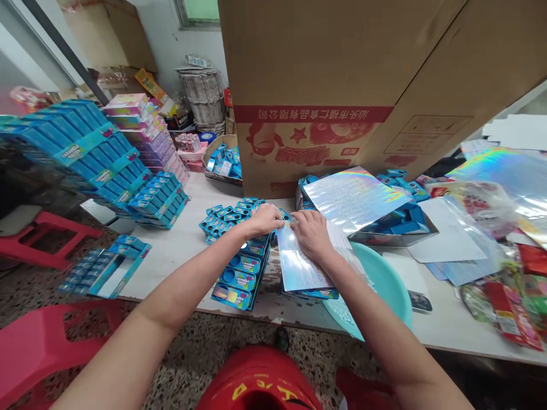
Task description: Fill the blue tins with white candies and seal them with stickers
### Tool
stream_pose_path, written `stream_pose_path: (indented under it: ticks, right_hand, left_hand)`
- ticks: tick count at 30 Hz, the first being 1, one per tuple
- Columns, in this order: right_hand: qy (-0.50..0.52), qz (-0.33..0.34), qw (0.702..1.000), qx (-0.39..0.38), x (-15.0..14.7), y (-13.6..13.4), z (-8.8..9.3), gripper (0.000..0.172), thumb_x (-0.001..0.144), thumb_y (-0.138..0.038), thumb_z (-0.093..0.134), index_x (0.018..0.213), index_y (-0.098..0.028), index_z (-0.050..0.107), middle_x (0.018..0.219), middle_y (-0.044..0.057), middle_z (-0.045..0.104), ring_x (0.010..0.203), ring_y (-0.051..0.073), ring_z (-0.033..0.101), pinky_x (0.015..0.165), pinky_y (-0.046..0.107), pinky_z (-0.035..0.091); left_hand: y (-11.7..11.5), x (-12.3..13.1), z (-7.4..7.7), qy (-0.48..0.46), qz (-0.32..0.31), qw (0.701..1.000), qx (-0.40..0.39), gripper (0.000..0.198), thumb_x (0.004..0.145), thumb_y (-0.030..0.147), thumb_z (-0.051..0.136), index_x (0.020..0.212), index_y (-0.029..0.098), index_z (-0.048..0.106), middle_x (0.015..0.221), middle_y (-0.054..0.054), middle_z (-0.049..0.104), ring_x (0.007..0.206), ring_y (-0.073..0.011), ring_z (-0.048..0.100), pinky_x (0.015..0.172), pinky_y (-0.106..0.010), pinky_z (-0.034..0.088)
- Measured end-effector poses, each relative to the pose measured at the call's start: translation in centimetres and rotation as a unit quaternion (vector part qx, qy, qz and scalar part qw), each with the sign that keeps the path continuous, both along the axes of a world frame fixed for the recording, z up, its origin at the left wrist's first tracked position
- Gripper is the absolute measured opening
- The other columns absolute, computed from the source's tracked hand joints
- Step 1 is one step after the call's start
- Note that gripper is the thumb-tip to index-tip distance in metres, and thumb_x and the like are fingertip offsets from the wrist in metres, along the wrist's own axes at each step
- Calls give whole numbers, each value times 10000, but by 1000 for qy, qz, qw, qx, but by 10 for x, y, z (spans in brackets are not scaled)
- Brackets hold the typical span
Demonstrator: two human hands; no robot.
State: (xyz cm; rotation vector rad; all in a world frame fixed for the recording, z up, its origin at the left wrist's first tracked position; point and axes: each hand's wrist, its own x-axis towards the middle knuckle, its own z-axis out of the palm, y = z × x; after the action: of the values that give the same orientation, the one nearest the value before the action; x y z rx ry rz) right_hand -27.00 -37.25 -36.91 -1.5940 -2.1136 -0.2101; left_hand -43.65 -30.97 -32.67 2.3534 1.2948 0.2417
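My left hand (267, 220) reaches over a row of blue candy boxes (243, 263), its fingers bent together at the top left corner of a shiny holographic sheet (301, 266). What its fingertips pinch, if anything, is too small to tell. My right hand (311, 232) rests on that same sheet, fingers curled at its upper edge. Beneath the sheet, more blue boxes (325, 292) show at the front. One box in the row carries a small golden sticker (233, 296). Small blue boxes with round holes (222, 219) lie heaped behind my left forearm.
A turquoise basin (391, 285) stands by my right forearm, with a phone (421, 302) beside it. Behind are a large cardboard box (316, 68) and an open carton under another shiny sheet (356, 196). Stacked blue display boxes (98, 154) rise at left; red stools (55, 347) stand below.
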Motion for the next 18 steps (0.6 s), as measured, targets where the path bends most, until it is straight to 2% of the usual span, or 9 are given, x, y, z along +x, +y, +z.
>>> stream_pose_path:
  ticks: [4, 10, 14, 18]
  right_hand:
    - [-10, 70, 997, 23, 1, -1, 3, 253, 924, -292, 491, 1129, -241, 631, 1140, 45, 653, 1097, 239, 474, 951, 374, 296]
    - [19, 108, 993, 38, 0, -4, 3, 172, 904, -278, 521, 947, -209, 672, 1049, 54, 687, 1052, 229, 527, 945, 372, 335]
    - [98, 105, 989, 45, 5, -6, 6, 106, 862, -260, 562, 849, -187, 637, 946, 77, 682, 928, 223, 563, 851, 350, 399]
    - [200, 64, 975, 70, 19, -17, 25, 147, 897, -278, 512, 823, -204, 615, 818, 58, 660, 809, 205, 572, 769, 330, 425]
  left_hand:
    - [0, 2, -2, -9, 16, 1000, -17, 200, 671, 254, 511, 566, 167, 657, 727, -66, 622, 905, -232, 517, 728, -281, 380]
    - [-9, 5, 2, -9, 55, 998, -26, 182, 671, 227, 535, 554, 162, 658, 679, -71, 619, 865, -244, 522, 722, -313, 366]
    - [-13, 8, 2, 35, 69, 997, -15, 195, 713, 202, 513, 593, 162, 662, 750, -80, 644, 914, -264, 525, 798, -366, 362]
    - [-15, 13, -3, 80, 95, 992, 13, 231, 781, 193, 467, 699, 159, 681, 942, -110, 667, 1016, -285, 509, 882, -435, 336]
